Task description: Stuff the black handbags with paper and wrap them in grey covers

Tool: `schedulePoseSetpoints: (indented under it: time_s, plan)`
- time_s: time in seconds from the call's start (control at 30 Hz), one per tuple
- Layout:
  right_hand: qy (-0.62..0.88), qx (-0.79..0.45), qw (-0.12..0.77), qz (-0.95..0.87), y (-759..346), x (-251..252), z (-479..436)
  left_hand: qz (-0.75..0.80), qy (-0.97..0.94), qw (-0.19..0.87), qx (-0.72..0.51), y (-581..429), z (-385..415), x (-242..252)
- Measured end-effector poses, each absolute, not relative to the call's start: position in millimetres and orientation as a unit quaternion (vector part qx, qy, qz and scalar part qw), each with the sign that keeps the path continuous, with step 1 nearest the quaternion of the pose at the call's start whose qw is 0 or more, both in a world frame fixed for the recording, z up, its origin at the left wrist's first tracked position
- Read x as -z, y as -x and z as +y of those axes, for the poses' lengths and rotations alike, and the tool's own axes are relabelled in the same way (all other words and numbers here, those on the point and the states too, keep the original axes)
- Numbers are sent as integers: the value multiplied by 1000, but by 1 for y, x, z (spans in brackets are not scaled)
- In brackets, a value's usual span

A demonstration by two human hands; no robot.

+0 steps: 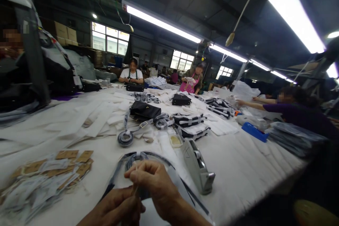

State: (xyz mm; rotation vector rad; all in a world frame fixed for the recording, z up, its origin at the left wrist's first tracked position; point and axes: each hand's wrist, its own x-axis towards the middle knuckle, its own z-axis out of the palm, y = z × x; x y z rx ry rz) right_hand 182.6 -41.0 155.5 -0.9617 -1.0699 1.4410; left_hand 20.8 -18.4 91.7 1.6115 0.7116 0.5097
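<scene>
My left hand (119, 203) and my right hand (156, 183) meet at the lower middle, fingers pinched together. Between their fingertips runs a thin pale strand (136, 183) that looks like string; my fingers cover much of it. Under the hands lies a dark bag with a long strap (169, 164) curving around it, partly hidden by my hands and wrists. A coiled, wrapped strap (129, 160) rests just beyond my right fingertips. To the left spreads a pile of brown tags (67, 154) and small clear packets (39, 187).
A grey tape dispenser (194, 164) stands right of my hands, beside a small tray (175, 140). Beyond are a black handbag (144, 110), wrapped straps and bag parts (190, 123). Stacked dark sheets (293, 137) lie at right. Several people work around the white-covered table (238, 169).
</scene>
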Motion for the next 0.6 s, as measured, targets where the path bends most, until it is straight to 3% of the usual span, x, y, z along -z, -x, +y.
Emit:
schedulePoseSetpoints:
  time_s: [0.2, 0.43, 0.5, 0.6]
  plan:
    - [340, -713, 521, -323, -190, -151, -58, 227, -682, 647, -255, -35, -43, -102]
    - [422, -679, 443, -406, -228, -137, -67, 232, -653, 668, -272, -29, -69, -114]
    - [475, -639, 419, -438, -239, -144, -63, 291, -658, 628, -296, -14, -60, -108]
    - [543, -567, 320, -530, -239, -152, -48, 459, -696, 443, -329, 14, -26, -89]
